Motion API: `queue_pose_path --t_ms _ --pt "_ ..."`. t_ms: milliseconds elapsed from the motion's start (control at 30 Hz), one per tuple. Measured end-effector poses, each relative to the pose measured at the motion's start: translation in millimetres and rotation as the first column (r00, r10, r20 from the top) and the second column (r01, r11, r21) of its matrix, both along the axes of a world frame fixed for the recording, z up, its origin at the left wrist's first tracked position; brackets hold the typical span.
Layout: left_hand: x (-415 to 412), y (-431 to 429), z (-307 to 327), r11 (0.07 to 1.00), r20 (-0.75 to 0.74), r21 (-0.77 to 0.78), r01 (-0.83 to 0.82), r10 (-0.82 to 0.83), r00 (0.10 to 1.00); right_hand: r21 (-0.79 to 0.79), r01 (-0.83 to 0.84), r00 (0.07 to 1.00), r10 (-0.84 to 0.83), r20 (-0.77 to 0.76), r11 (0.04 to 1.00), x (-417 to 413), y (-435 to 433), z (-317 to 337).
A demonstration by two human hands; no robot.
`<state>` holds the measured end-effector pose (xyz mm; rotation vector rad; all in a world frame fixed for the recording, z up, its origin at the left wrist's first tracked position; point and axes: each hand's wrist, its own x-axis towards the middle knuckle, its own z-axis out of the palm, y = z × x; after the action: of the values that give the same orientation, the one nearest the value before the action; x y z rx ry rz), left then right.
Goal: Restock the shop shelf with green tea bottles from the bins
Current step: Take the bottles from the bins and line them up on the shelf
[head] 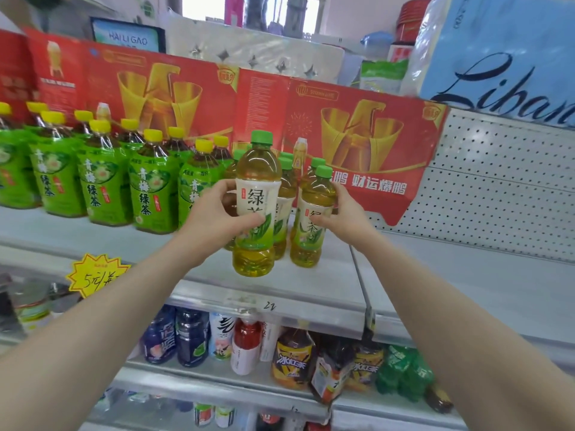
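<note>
My left hand (214,209) grips a green tea bottle (255,244) with a green cap and a white label, held just above the front of the grey shelf (311,284). My right hand (342,213) grips a second, matching green tea bottle (311,244) that stands on the shelf to the right of the first. Behind the two, several more green-capped tea bottles (286,181) stand in a cluster on the same shelf.
Yellow-capped bottles with green labels (102,178) fill the shelf's left part. Red cardboard gift boxes (357,144) line the back. The shelf's right part (466,275) lies in front of a white pegboard wall (504,181). Mixed drinks (295,359) crowd the shelf below.
</note>
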<state>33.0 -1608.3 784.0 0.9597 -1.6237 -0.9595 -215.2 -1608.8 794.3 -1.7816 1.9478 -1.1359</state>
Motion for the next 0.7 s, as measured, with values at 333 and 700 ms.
queue_pose_path --t_ms 333,700 --pt "-62 20 12 0.986 0.082 -0.074 0.151 -0.145 0.986 -0.048 -0.127 0.978 0.117 -0.174 0.991 37 61 81" --pt "-78 -30 54 0.783 0.495 -0.608 0.131 0.245 0.834 -0.122 0.127 0.972 -0.148 -0.182 0.984 -18 71 86"
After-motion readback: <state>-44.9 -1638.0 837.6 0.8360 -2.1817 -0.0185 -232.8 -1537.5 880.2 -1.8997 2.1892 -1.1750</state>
